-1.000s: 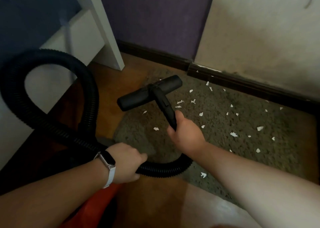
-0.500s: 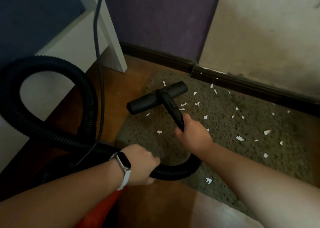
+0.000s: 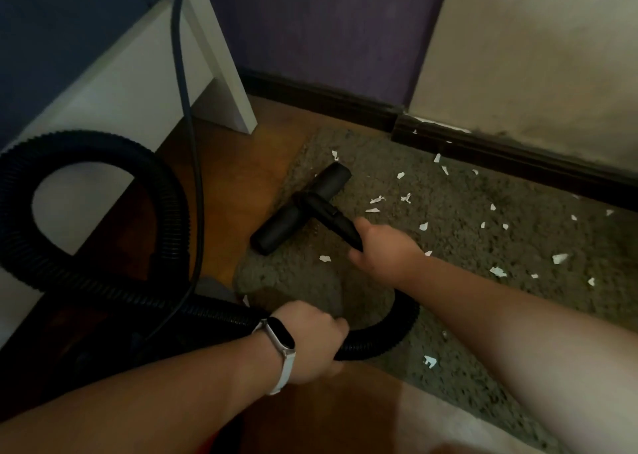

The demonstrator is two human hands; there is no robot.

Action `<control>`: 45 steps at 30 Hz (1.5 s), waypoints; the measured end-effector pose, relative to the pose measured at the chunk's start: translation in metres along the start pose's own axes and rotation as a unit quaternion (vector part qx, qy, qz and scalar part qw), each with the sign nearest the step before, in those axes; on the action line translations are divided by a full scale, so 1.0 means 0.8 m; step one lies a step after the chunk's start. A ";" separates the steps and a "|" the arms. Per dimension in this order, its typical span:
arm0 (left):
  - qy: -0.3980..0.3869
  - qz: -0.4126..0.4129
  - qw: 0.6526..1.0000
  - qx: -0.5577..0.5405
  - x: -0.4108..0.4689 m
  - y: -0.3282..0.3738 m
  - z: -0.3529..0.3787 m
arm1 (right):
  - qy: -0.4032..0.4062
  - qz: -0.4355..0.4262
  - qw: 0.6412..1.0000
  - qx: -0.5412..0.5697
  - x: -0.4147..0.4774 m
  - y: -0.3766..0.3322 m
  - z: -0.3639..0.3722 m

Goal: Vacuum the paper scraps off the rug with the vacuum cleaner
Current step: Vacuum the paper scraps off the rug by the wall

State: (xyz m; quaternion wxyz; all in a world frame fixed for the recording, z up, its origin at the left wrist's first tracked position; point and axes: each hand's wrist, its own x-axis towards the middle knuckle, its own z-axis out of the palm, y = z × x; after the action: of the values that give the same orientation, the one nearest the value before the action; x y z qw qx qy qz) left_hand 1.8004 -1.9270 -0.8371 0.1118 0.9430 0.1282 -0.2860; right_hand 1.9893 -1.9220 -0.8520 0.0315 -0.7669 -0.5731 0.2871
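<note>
Now the right hand (image 3: 383,251) is clamping its grip round the nozzle (image 3: 302,208), the left hand (image 3: 310,345) round the hose (image 3: 171,212); scraps (image 3: 498,271) littering the rug (image 3: 455,243) at three o'clock may be getting scattered by it.

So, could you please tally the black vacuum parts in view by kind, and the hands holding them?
Corrugated hose: 1
Floor nozzle: 1
Power cord: 1
Hands: 2, left hand gripping the hose, right hand gripping the nozzle's tube
Total: 5
</note>
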 end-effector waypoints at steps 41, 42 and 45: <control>0.036 -0.004 0.999 -0.016 -0.002 0.042 0.019 | -0.005 -0.065 0.998 -0.022 -0.020 0.013 -0.002; 0.034 -0.008 0.999 -0.018 -0.004 0.036 0.019 | -0.010 -0.062 0.998 -0.018 -0.016 0.011 -0.002; 0.027 -0.013 0.999 -0.012 -0.010 0.019 0.017 | -0.018 -0.056 0.998 -0.001 -0.013 0.009 0.003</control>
State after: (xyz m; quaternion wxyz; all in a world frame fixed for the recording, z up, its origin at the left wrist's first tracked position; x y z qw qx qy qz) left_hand 1.7922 -1.9468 -0.8413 0.1160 0.9472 0.1474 -0.2599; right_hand 1.9926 -1.9343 -0.8524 0.0362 -0.7284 -0.6159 0.2980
